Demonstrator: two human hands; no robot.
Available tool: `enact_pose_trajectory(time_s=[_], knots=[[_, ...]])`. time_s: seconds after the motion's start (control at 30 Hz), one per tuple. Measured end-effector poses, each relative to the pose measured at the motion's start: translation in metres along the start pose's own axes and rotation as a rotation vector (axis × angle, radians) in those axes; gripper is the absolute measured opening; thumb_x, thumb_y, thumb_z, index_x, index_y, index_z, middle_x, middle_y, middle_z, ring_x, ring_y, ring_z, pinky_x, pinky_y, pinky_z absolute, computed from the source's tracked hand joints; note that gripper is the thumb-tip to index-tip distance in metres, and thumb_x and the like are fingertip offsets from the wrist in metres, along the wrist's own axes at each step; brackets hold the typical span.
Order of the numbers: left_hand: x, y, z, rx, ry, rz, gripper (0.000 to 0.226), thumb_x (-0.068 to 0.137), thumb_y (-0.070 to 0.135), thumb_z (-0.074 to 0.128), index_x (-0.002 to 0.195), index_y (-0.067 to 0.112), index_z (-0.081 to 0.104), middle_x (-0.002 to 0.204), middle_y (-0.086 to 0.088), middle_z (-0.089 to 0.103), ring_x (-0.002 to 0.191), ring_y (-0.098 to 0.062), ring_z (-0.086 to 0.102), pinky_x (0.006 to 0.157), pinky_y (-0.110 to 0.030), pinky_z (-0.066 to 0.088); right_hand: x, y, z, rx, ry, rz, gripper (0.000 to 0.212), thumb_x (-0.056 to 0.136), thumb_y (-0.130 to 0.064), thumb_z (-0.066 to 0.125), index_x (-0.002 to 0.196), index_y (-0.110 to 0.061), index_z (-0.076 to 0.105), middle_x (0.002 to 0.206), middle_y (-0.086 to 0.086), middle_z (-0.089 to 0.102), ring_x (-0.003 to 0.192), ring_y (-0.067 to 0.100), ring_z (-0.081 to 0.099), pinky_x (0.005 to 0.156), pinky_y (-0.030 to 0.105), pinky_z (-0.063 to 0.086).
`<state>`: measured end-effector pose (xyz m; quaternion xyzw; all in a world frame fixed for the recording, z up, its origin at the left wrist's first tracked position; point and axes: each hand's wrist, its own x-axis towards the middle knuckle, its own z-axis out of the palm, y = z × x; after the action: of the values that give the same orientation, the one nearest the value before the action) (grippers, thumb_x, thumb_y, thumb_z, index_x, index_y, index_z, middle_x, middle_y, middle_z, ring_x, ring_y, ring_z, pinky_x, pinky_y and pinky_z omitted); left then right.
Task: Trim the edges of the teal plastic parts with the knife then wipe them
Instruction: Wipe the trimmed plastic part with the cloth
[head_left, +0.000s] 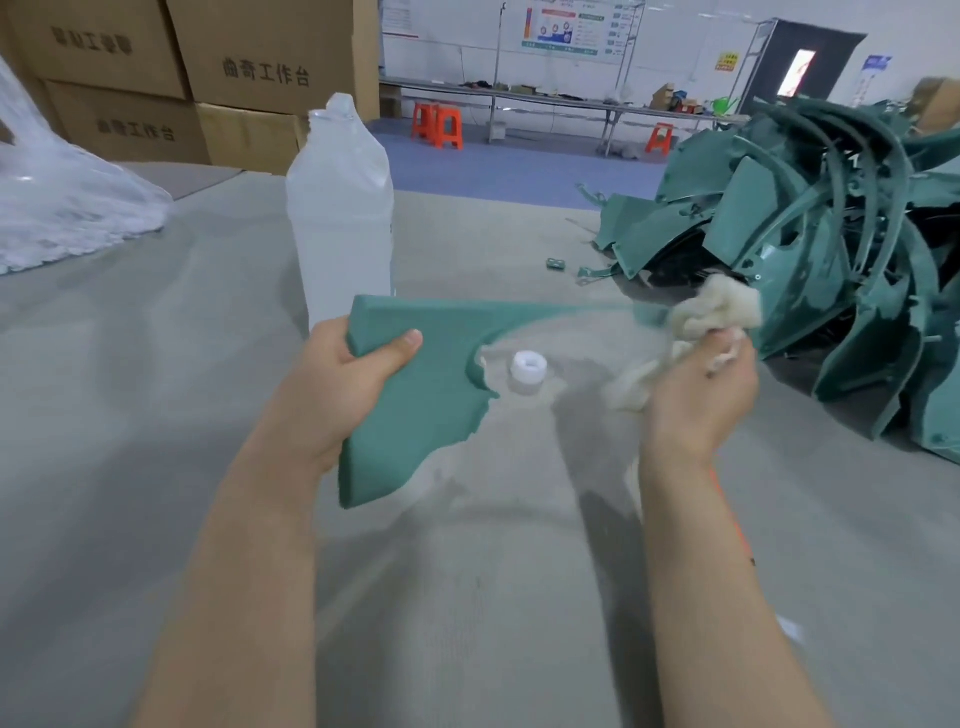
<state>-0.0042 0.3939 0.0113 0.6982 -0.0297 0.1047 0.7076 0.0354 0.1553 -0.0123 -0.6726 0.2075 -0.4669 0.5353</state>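
Grey cloth covers the counter (156, 415), with a heap of teal parts (831, 260) piled at the far right and a clear bottle (340, 208) standing behind the work. Held just above the cloth, one teal part (431, 374) lies left to right: the left hand (343, 384) grips its broad end, thumb on top, and the piece narrows to a thin tip pointing right. That tip ends at the bunched rag (717, 306) clenched in the right hand (696, 395), touching or just beside it, so the wipe looks set to run leftward along its length.
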Motion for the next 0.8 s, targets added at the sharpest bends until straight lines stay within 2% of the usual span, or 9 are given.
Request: enact_pose_trajectory(time_s=[0.07, 0.1, 0.2, 0.3, 0.43, 0.5, 0.67, 0.73, 0.8], knots=[[0.007, -0.003, 0.001, -0.127, 0.155, -0.051, 0.008, 0.09, 0.014, 0.063, 0.094, 0.013, 0.07, 0.094, -0.007, 0.074, 0.088, -0.025, 0.071, 0.083, -0.042, 0.056, 0.001, -0.007, -0.004, 0.227, 0.059, 0.134, 0.027, 0.103, -0.024, 0.035, 0.086, -0.024, 0.056, 0.081, -0.012, 0.059, 0.072, 0.0, 0.057, 0.075, 0.023, 0.047], [0.008, -0.003, 0.006, -0.212, 0.202, -0.073, 0.01, 0.091, 0.014, 0.062, 0.098, 0.011, 0.069, 0.1, -0.01, 0.073, 0.094, -0.028, 0.07, 0.089, -0.047, 0.054, -0.002, -0.01, -0.004, 0.264, 0.02, 0.205, 0.028, 0.103, -0.026, 0.036, 0.083, -0.027, 0.056, 0.08, -0.014, 0.059, 0.071, -0.003, 0.058, 0.07, 0.019, 0.045], [0.007, -0.005, 0.034, -0.413, 0.222, -0.145, 0.013, 0.095, 0.021, 0.057, 0.098, 0.013, 0.067, 0.103, -0.009, 0.072, 0.096, -0.025, 0.069, 0.092, -0.046, 0.052, -0.027, -0.017, 0.011, 0.135, -0.432, 0.337, 0.035, 0.103, -0.034, 0.036, 0.078, -0.026, 0.059, 0.082, -0.005, 0.063, 0.086, 0.017, 0.063, 0.077, 0.033, 0.05], [0.002, -0.009, 0.055, -0.503, 0.184, -0.209, 0.02, 0.096, 0.031, 0.054, 0.096, 0.014, 0.066, 0.1, -0.008, 0.073, 0.09, -0.023, 0.071, 0.084, -0.041, 0.056, -0.062, -0.013, 0.027, 0.15, -0.803, 0.267, 0.013, 0.098, -0.031, 0.048, 0.097, -0.024, 0.059, 0.099, 0.003, 0.067, 0.098, 0.022, 0.063, 0.09, 0.041, 0.051], [0.004, -0.012, 0.053, -0.641, 0.103, -0.283, 0.029, 0.098, 0.026, 0.051, 0.116, 0.006, 0.062, 0.11, -0.012, 0.07, 0.093, -0.023, 0.07, 0.075, -0.035, 0.059, -0.063, -0.007, 0.032, 0.069, -0.649, 0.097, 0.016, 0.101, -0.027, 0.046, 0.093, -0.017, 0.057, 0.088, 0.0, 0.065, 0.086, 0.021, 0.059, 0.075, 0.031, 0.046], [0.003, -0.013, 0.053, -0.654, 0.045, -0.3, 0.031, 0.098, 0.023, 0.05, 0.12, 0.005, 0.06, 0.112, -0.012, 0.07, 0.096, -0.023, 0.069, 0.075, -0.033, 0.059, -0.057, -0.007, 0.03, 0.025, -0.632, 0.092, 0.025, 0.102, -0.03, 0.042, 0.089, -0.017, 0.06, 0.087, 0.002, 0.066, 0.083, 0.021, 0.058, 0.076, 0.034, 0.045], [0.007, -0.013, 0.033, -0.589, -0.163, -0.417, 0.019, 0.092, 0.014, 0.05, 0.086, 0.01, 0.068, 0.077, -0.003, 0.073, 0.068, -0.013, 0.07, 0.063, -0.023, 0.057, -0.036, -0.003, 0.012, -0.081, -0.748, 0.055, 0.032, 0.102, -0.034, 0.044, 0.09, -0.012, 0.064, 0.084, 0.003, 0.066, 0.079, 0.02, 0.057, 0.072, 0.033, 0.043], [0.009, -0.017, 0.025, -0.526, -0.204, -0.45, 0.027, 0.09, 0.019, 0.054, 0.07, 0.013, 0.071, 0.075, -0.003, 0.07, 0.065, -0.014, 0.068, 0.064, -0.024, 0.056, -0.03, -0.004, 0.004, -0.042, -0.813, 0.016, 0.029, 0.1, -0.033, 0.049, 0.079, -0.017, 0.062, 0.075, -0.008, 0.065, 0.07, 0.006, 0.055, 0.065, 0.026, 0.041], [0.008, -0.02, 0.024, -0.419, -0.238, -0.457, 0.024, 0.091, 0.024, 0.056, 0.08, 0.013, 0.074, 0.085, -0.005, 0.073, 0.071, -0.016, 0.07, 0.07, -0.028, 0.058, -0.032, -0.006, 0.001, -0.008, -0.885, -0.014, 0.032, 0.099, -0.031, 0.052, 0.068, -0.024, 0.055, 0.06, -0.02, 0.057, 0.057, -0.007, 0.046, 0.056, 0.015, 0.036]])
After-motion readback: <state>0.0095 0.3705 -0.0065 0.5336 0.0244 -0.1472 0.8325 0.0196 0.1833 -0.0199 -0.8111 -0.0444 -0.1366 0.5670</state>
